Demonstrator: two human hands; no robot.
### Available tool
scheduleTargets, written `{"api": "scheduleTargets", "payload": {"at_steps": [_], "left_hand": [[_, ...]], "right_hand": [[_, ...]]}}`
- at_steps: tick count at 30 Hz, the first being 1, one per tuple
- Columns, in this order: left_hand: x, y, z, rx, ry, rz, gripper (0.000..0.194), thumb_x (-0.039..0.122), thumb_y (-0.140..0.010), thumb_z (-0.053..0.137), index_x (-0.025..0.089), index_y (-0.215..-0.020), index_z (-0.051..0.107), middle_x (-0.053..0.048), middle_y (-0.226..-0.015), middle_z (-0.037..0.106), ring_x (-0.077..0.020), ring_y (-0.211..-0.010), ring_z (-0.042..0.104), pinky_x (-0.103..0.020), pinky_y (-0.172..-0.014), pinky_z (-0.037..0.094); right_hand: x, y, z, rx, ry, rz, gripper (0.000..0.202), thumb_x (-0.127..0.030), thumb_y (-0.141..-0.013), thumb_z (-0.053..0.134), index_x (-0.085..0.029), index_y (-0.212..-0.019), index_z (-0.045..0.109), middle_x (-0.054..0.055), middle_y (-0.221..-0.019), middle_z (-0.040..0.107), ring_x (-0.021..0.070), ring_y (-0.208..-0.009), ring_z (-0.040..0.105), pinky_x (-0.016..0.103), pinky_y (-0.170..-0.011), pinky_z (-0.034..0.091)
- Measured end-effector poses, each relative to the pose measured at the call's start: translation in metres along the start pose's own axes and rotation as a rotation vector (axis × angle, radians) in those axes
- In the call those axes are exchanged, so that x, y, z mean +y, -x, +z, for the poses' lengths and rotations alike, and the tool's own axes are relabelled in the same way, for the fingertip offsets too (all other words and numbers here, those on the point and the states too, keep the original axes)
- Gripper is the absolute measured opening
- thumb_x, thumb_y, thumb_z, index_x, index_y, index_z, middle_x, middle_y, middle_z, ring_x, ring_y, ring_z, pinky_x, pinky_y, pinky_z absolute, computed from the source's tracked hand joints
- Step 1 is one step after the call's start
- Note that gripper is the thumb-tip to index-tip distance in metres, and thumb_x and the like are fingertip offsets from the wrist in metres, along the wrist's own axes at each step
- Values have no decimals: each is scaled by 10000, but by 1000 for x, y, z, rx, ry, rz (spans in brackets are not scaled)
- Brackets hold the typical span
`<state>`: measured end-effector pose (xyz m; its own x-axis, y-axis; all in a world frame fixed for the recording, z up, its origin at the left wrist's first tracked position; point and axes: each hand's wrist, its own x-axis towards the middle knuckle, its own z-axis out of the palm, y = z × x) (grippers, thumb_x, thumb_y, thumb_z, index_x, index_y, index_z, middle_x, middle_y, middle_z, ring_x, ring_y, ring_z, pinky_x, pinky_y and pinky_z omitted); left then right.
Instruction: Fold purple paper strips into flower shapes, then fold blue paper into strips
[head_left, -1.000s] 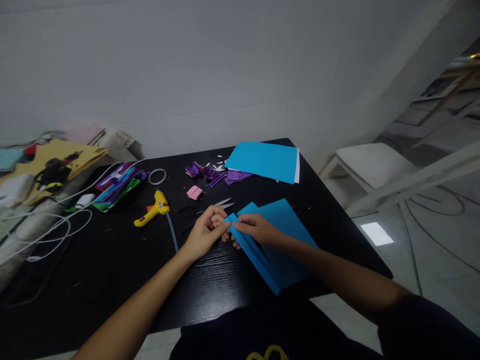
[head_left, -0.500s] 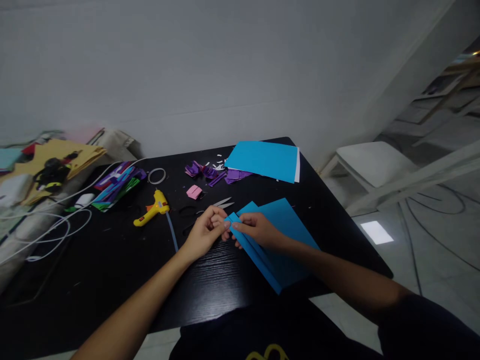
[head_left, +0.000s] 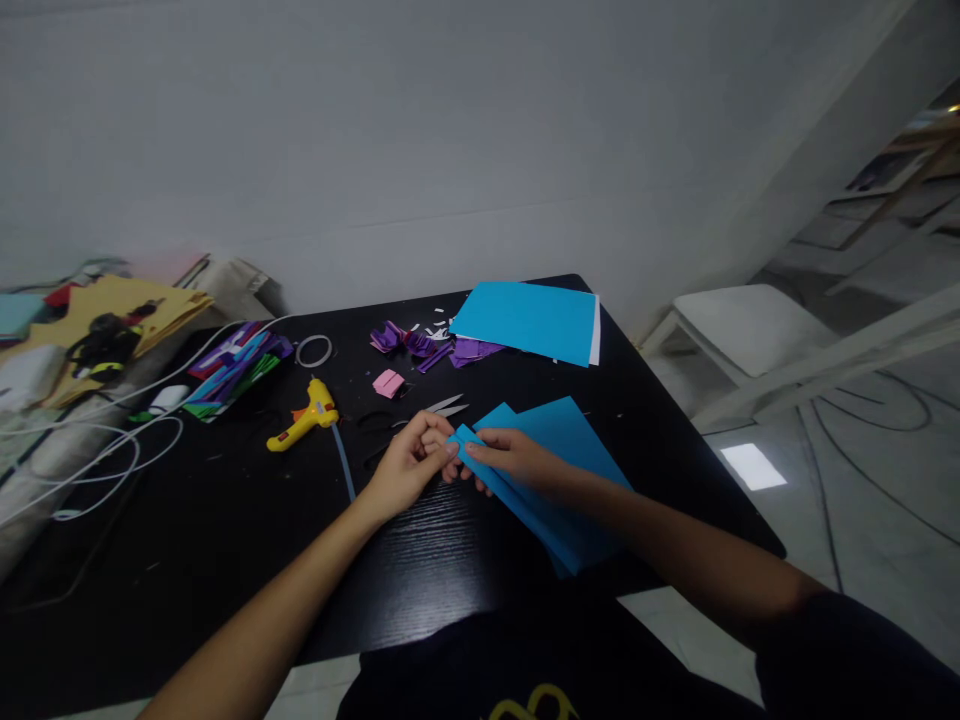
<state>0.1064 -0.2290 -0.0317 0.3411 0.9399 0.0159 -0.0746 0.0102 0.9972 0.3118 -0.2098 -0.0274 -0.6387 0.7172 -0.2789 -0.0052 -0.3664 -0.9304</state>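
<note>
Two hands grip the blue paper [head_left: 577,435] at the near edge of the tabletop [head_left: 247,540], toward its right edge. The left hand [head_left: 401,470] pinches the folded end between thumb and fingers; the right hand [head_left: 525,460] pinches just beside it. Progress, as judged: narrow folds formed; broad portion unfolded. Whether both portions are one sheet cannot be determined.

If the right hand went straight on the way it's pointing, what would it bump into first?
Probably the left hand: its fingertips are just ahead of the right hand, at the end of the folded blue paper both hold. Exact depth is unclear from this view.
</note>
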Motion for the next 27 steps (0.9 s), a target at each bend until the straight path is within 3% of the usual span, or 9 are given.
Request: {"api": "scheduleTargets", "payload": {"at_steps": [4, 11, 21, 27], "left_hand": [[3, 0, -1, 9, -8, 9, 287, 372, -906, 715, 168, -1067, 592, 2, -730, 673, -131, -631, 662, -234, -598, 535], [10, -2, -5, 47, -68, 12, 306, 390, -883, 735, 134, -1041, 677, -28, -737, 701, -123, -601, 642, -235, -596, 525], [11, -2, -4, 39, -48, 0, 299, 393, -870, 747, 132, -1000, 681, -26, -718, 692, -125, -592, 640, -246, -592, 539], [7, -2, -7, 48, -26, -22, 315, 385, -854, 763, 132, -1024, 685, -31, -732, 694, -132, -596, 655, -243, -572, 543]], "right_hand": [[-5, -1, -9, -142, -87, 90, 384, -482, -997, 559, -152, -942, 747, 79, -904, 708, 158, -732, 613, 275, -639, 512], [-9, 2, -18, -254, -248, 242, 347, -452, -973, 619, -137, -1072, 727, 62, -875, 657, 142, -737, 628, 232, -606, 520], [-10, 2, -17, -208, -115, 237, 340, -436, -1002, 554, -137, -1019, 714, 27, -791, 643, 96, -573, 581, 213, -500, 478], [-7, 3, -14, -170, -81, 161, 285, -391, -996, 562, -145, -962, 703, 18, -767, 632, 87, -537, 532, 216, -468, 433]]}}
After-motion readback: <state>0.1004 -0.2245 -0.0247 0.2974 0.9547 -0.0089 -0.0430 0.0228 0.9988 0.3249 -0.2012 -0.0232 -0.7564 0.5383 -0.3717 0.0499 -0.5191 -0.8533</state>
